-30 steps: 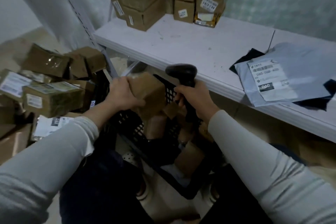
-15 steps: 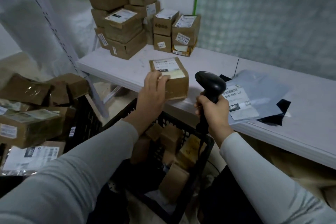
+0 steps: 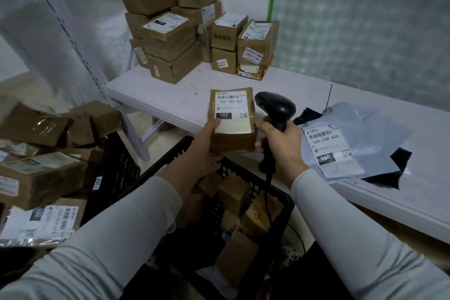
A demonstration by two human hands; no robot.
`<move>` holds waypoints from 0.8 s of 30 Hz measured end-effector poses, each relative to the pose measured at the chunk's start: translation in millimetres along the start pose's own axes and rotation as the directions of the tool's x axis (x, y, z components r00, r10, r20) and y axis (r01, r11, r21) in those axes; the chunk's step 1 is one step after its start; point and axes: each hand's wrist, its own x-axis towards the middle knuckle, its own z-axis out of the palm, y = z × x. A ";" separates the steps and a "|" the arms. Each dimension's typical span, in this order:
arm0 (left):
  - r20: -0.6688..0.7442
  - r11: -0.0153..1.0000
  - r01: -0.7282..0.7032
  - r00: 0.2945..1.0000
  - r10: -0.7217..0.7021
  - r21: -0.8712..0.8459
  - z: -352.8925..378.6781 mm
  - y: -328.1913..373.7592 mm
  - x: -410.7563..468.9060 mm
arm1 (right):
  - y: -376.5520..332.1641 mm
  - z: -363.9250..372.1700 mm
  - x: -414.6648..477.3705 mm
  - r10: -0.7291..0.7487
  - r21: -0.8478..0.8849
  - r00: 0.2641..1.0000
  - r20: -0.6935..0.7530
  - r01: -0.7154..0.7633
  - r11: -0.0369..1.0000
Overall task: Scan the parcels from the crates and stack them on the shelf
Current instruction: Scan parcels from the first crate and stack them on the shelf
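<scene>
Left grip is holding the box, right grip is holding the scanner. Held one-handed, the box could be slipping into the crate.

Brown parcel — label up — beside black scanner.

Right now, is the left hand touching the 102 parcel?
Touching. The head view shows the left hand gripping the parcel from below, with the thumb pressed on its top face at the near left corner.

1 scanner, 2 crates (black)
</scene>
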 end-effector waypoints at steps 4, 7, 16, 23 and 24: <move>0.133 0.997 0.011 0.991 -0.002 -0.070 -11.0 5.1 -4.6 | -3.5 -2.7 -6.4 -0.022 -0.041 1.000 0.017 0.023 0.999; 0.081 0.992 -0.101 0.991 0.107 -0.070 -22.4 11.0 -9.8 | -10.5 1.2 -15.1 -0.030 -0.045 0.998 0.049 0.032 0.998; -0.035 0.904 -0.417 0.906 0.421 0.090 -55.0 47.8 -39.2 | -50.7 24.5 -54.4 0.006 -0.014 0.964 0.267 -0.002 1.000; -0.076 0.884 -0.450 0.884 0.461 0.123 -57.6 52.1 -61.0 | -60.7 26.5 -72.2 -0.026 -0.055 0.954 0.299 0.045 0.997; -0.081 0.884 -0.452 0.883 0.463 0.119 -58.1 52.2 -62.1 | -61.3 26.8 -73.2 -0.038 -0.056 0.955 0.295 0.057 0.997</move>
